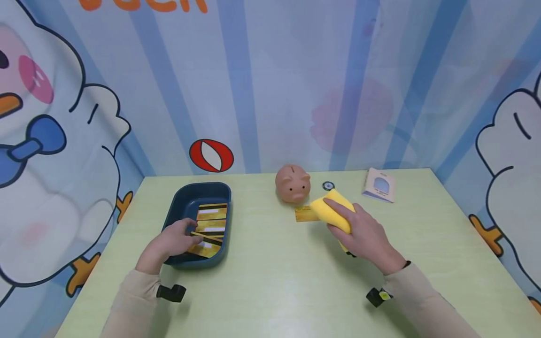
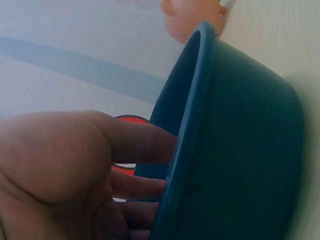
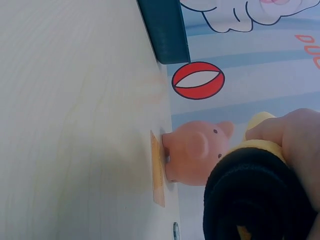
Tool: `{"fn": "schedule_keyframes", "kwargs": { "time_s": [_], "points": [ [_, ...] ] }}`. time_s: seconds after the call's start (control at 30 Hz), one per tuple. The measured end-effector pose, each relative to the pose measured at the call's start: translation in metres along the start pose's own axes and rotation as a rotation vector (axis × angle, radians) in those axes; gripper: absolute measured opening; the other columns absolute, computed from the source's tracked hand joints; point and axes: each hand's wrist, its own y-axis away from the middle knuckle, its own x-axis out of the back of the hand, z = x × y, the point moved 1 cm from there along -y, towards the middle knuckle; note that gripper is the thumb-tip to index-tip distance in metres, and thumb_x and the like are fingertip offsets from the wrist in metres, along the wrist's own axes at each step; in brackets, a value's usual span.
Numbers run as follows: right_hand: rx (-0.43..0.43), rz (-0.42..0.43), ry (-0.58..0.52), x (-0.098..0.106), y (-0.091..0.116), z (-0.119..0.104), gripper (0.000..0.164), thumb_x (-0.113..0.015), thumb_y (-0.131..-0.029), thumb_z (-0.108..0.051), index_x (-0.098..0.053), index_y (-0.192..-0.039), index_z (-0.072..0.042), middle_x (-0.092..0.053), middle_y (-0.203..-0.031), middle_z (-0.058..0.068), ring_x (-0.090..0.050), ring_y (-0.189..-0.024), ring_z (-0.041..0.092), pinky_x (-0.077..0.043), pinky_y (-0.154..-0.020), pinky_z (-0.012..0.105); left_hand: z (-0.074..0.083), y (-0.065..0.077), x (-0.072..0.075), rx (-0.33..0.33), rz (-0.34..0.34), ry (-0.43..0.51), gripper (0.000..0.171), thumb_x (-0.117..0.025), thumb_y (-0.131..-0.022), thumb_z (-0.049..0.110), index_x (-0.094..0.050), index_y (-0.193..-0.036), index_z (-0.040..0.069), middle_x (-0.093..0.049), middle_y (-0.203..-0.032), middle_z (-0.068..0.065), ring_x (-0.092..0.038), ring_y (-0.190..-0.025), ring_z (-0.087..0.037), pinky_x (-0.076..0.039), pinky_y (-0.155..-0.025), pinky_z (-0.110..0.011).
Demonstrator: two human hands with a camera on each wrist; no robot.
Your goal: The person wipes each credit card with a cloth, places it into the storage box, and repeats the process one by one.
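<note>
My left hand [image 1: 175, 237] reaches over the near left rim of a dark blue bin [image 1: 170, 217]. Inside, its thumb and fingers pinch the corner of a tilted gold card [image 1: 204, 249]; the wrist view hides the fingertips behind the bin wall. More gold cards [image 1: 212, 212] with black stripes lie beyond it. Over the table, my right hand [image 1: 367, 234] grips a soft, yellow cloth-like thing [image 1: 331, 211], whose dark fuzzy end [image 3: 255, 190] faces the right wrist camera. In the head view it overlaps a gold card [image 1: 305, 214] lying on the table.
A pink piggy bank [image 1: 293, 184] stands at the back middle, just behind the loose card. Right of it lies a round blue chip [image 1: 328, 186]. A pale pink booklet [image 1: 379, 186] rests near the table's back edge, with a printed curtain [image 1: 283, 84] behind.
</note>
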Motion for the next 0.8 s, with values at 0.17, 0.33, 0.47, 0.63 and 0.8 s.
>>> {"fn": "schedule_keyframes", "kwargs": {
  "time_s": [0.17,0.33,0.47,0.63,0.8],
  "points": [
    [0.001,0.000,-0.004,0.000,0.001,0.001,0.061,-0.073,-0.098,-0.031,-0.052,-0.155,-0.029,-0.050,-0.087,0.007,-0.046,-0.070,0.019,-0.039,-0.050,0.031,0.007,0.002,0.000,0.050,0.017,-0.137,0.054,-0.068,-0.101,0.021,-0.051,-0.142,-0.010,-0.064,-0.121,-0.024,-0.061,-0.097,-0.031,-0.057,-0.080,-0.043],
    [0.001,0.002,0.001,0.000,0.002,0.000,0.061,-0.073,-0.098,-0.031,-0.052,-0.155,-0.029,-0.050,-0.087,0.007,-0.045,-0.070,0.019,-0.039,-0.051,0.031,0.011,0.005,0.000,0.049,0.028,-0.218,0.054,-0.067,-0.102,0.024,-0.053,-0.140,-0.011,-0.065,-0.117,-0.024,-0.061,-0.098,-0.033,-0.055,-0.081,-0.046],
    [-0.006,-0.005,0.000,0.001,0.002,0.001,0.061,-0.073,-0.098,-0.031,-0.051,-0.156,-0.029,-0.050,-0.086,0.007,-0.045,-0.069,0.019,-0.038,-0.051,0.031,0.013,0.007,0.000,0.054,0.024,-0.231,0.055,-0.065,-0.102,0.025,-0.051,-0.141,-0.011,-0.066,-0.115,-0.023,-0.063,-0.094,-0.030,-0.056,-0.078,-0.043],
    [-0.010,-0.011,0.005,0.003,0.002,0.001,0.062,-0.072,-0.098,-0.033,-0.051,-0.156,-0.029,-0.050,-0.086,0.007,-0.045,-0.069,0.018,-0.039,-0.051,0.031,0.017,0.009,-0.001,0.078,0.014,-0.222,0.055,-0.064,-0.103,0.025,-0.051,-0.144,-0.010,-0.066,-0.112,-0.021,-0.063,-0.089,-0.027,-0.055,-0.073,-0.039],
    [-0.020,-0.021,0.007,0.004,0.003,0.002,0.062,-0.072,-0.099,-0.033,-0.050,-0.157,-0.030,-0.049,-0.087,0.007,-0.045,-0.070,0.018,-0.039,-0.051,0.031,0.017,0.009,-0.001,0.071,0.016,-0.233,0.056,-0.065,-0.103,0.027,-0.052,-0.143,-0.010,-0.066,-0.117,-0.023,-0.063,-0.092,-0.029,-0.055,-0.079,-0.044]
  ]
}}
